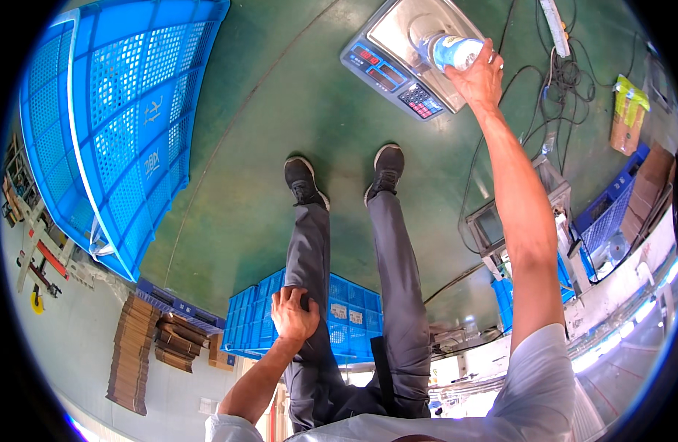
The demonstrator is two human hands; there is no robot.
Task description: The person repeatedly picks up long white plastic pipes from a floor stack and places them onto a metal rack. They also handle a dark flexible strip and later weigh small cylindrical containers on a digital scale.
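Note:
My right hand (477,76) is closed around a clear bottle (457,51) with a blue and white label. The bottle is tilted over the steel pan (401,29) of a digital scale at the upper right; I cannot tell whether it touches the pan. On the scale's near side, the display panel (379,68) shows lit red digits above a keypad. My left hand (293,317) rests on my left knee, its fingers bent and a little apart, with nothing seen in it.
A large blue mesh crate (125,125) stands at the left. Another blue crate (254,313) is behind my legs. Black cables (563,81) lie tangled beside the scale. A yellow and brown package (628,114) is at the far right. Flattened cardboard (132,353) is stacked at lower left.

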